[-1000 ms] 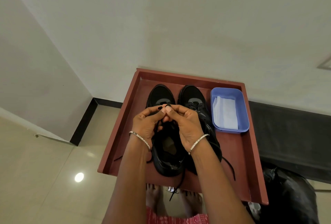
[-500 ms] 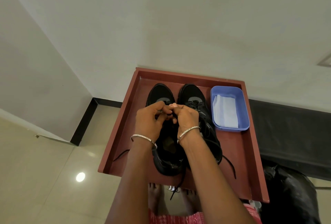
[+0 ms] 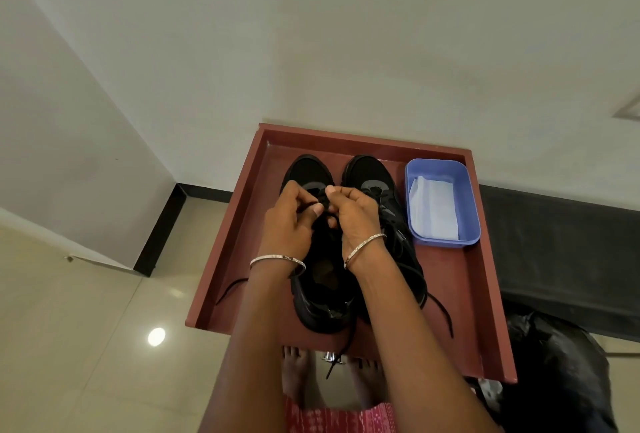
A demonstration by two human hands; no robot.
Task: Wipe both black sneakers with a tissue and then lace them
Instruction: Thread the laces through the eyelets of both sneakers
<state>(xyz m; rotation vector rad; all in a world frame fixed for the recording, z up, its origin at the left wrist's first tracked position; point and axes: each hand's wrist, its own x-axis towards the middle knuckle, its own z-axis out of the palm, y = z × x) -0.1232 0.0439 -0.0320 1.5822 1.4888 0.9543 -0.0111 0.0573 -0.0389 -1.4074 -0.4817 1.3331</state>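
Both sneakers sit side by side on the tray point(image 3: 460, 294). The left hand point(image 3: 289, 221) and right hand point(image 3: 356, 214), fingers curled, each pinch the lace point(image 3: 325, 204) above the left sneaker point(image 3: 322, 297). The lace looks thin, limp and light, so it is probably best held close to its stiff tip for threading.

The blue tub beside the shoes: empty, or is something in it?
Not empty. A white tissue lies inside the blue tub, covering much of its floor.
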